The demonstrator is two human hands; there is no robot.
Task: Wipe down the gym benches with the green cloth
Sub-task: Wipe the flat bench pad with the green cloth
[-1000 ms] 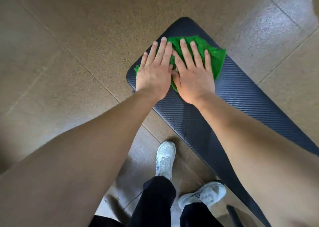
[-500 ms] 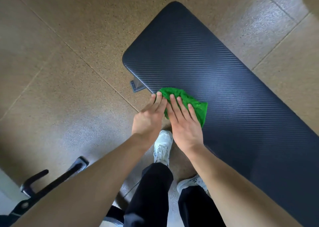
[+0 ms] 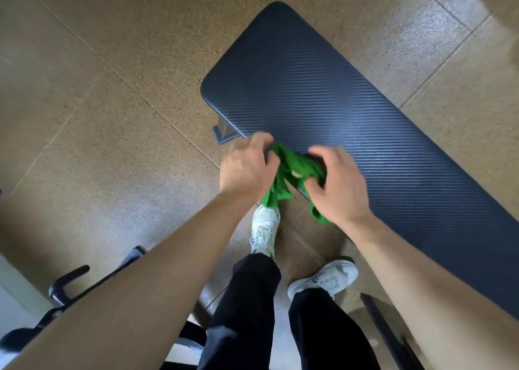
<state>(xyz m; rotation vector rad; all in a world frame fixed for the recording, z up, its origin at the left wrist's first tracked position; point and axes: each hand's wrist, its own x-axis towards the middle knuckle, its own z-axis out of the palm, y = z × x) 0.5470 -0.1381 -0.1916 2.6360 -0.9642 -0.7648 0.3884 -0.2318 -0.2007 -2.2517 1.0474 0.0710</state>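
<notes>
A dark ribbed gym bench pad (image 3: 331, 94) runs from the upper middle down to the lower right. The green cloth (image 3: 292, 170) is bunched up and lifted off the pad, at the pad's near edge. My left hand (image 3: 247, 170) grips its left side with curled fingers. My right hand (image 3: 337, 184) grips its right side, and a tail of cloth hangs down below each hand. Both hands are slightly blurred.
The floor is speckled tan tiles (image 3: 112, 116). A metal bench foot (image 3: 224, 133) shows under the pad's left corner. My white shoes (image 3: 265, 226) stand beside the bench. Black equipment handles (image 3: 67, 282) sit at the lower left, and a dark bar (image 3: 387, 330) at the lower right.
Both hands slid the cloth flat along the pad toward me, then lifted it off the near edge and gathered it between curled fingers.
</notes>
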